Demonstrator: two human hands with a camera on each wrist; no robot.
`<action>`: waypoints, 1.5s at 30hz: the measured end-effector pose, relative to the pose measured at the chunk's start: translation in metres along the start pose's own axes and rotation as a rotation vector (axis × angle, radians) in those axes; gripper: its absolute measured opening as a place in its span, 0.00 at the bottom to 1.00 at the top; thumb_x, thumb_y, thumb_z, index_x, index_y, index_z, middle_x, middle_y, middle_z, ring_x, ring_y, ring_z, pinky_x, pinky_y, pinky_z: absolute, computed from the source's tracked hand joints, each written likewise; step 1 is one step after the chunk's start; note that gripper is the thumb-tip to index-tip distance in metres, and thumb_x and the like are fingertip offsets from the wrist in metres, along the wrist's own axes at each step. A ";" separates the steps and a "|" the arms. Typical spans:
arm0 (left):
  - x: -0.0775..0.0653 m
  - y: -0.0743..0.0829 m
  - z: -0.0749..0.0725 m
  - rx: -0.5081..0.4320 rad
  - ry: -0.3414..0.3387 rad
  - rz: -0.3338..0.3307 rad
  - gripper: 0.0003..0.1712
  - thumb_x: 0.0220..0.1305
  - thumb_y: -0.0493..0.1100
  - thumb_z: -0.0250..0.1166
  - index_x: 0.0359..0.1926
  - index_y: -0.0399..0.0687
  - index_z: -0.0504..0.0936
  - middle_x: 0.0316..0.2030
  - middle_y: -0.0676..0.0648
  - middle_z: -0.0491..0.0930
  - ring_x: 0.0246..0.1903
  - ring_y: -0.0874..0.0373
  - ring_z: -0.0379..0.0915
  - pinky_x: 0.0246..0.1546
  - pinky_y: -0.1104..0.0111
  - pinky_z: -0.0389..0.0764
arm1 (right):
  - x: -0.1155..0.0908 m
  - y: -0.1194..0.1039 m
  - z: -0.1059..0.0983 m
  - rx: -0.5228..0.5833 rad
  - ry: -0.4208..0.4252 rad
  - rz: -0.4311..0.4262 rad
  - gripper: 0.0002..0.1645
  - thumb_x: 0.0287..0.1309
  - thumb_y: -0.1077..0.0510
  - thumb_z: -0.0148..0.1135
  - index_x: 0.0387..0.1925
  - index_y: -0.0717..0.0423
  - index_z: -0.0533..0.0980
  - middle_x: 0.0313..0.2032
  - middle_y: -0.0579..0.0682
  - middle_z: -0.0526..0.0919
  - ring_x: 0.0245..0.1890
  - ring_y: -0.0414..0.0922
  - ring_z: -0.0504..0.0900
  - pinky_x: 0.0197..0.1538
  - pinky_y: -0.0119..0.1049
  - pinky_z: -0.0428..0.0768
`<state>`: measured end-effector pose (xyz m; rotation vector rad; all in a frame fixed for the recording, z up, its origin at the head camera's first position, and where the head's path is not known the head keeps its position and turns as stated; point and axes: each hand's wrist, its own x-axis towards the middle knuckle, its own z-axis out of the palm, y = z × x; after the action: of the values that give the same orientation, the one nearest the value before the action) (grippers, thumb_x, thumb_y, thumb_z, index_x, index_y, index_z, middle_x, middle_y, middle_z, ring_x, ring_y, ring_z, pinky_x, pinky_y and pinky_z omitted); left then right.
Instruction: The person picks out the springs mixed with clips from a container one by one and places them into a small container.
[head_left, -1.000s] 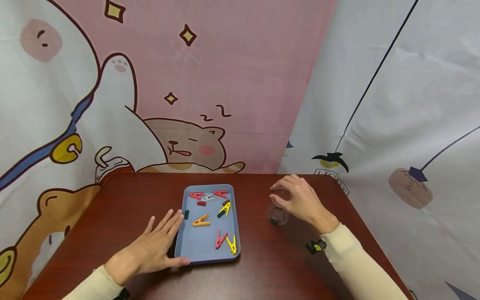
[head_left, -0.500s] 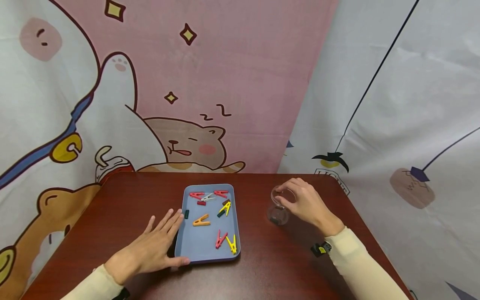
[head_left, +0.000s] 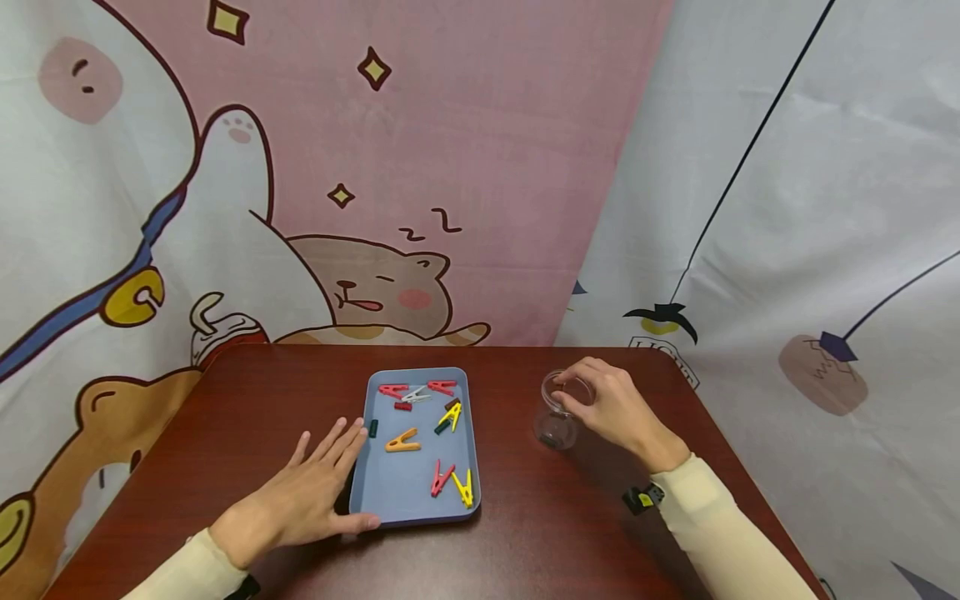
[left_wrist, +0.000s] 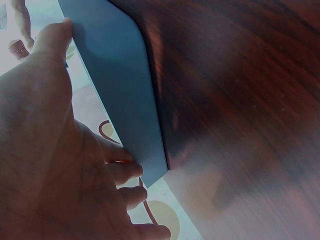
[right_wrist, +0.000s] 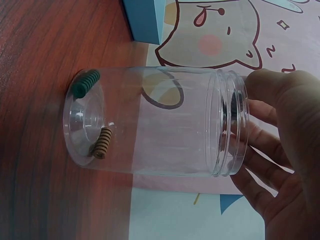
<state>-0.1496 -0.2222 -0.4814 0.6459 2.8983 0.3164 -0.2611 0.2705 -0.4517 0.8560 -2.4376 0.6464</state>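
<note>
A clear plastic jar (right_wrist: pixel 165 120) stands upright on the table at right, a green ribbed cylinder (right_wrist: pixel 86 83) and a brown one (right_wrist: pixel 102 143) at its bottom. My right hand (head_left: pixel 611 404) reaches over its mouth from the right. Its thumb and fingers hold the rim (right_wrist: pixel 240 125), as the right wrist view shows. My left hand (head_left: pixel 303 500) lies spread, fingers straight, along the left edge of a blue-grey tray (head_left: pixel 375 492), its thumb at the near corner. In the tray lie red clothespins (head_left: pixel 441 481), yellow ones (head_left: pixel 465 490), an orange one (head_left: pixel 402 442) and a pale one (head_left: pixel 416 395).
Also in the tray are dark green ribbed cylinders (head_left: pixel 373 428) and reddish-brown ones (head_left: pixel 402 407). Everything stands on a dark reddish wooden table (head_left: pixel 517 533). A printed cartoon cloth (head_left: pixel 487 167) hangs behind the table's back edge.
From one second to half a second ago, my right hand shifted slightly right and down at the jar's mouth, baring more of the rim. Since then it holds still. My left hand and the tray stay put.
</note>
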 end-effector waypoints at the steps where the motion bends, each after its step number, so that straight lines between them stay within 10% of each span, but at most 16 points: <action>1: 0.000 0.000 0.000 0.000 0.000 0.000 0.80 0.64 0.89 0.70 0.94 0.38 0.56 0.95 0.35 0.52 0.94 0.29 0.47 0.85 0.16 0.50 | 0.000 0.000 0.000 -0.001 -0.001 0.002 0.14 0.62 0.60 0.90 0.47 0.52 0.93 0.45 0.45 0.94 0.48 0.45 0.94 0.52 0.51 0.95; 45: -0.001 -0.002 -0.001 -0.012 0.006 0.010 0.81 0.63 0.89 0.70 0.94 0.38 0.56 0.95 0.35 0.51 0.94 0.28 0.46 0.84 0.16 0.49 | 0.001 -0.005 -0.003 -0.008 -0.022 0.038 0.17 0.66 0.58 0.88 0.54 0.52 0.92 0.52 0.48 0.94 0.55 0.48 0.94 0.60 0.53 0.92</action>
<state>-0.1498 -0.2248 -0.4804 0.6583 2.8970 0.3376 -0.2575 0.2681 -0.4474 0.8193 -2.4797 0.6446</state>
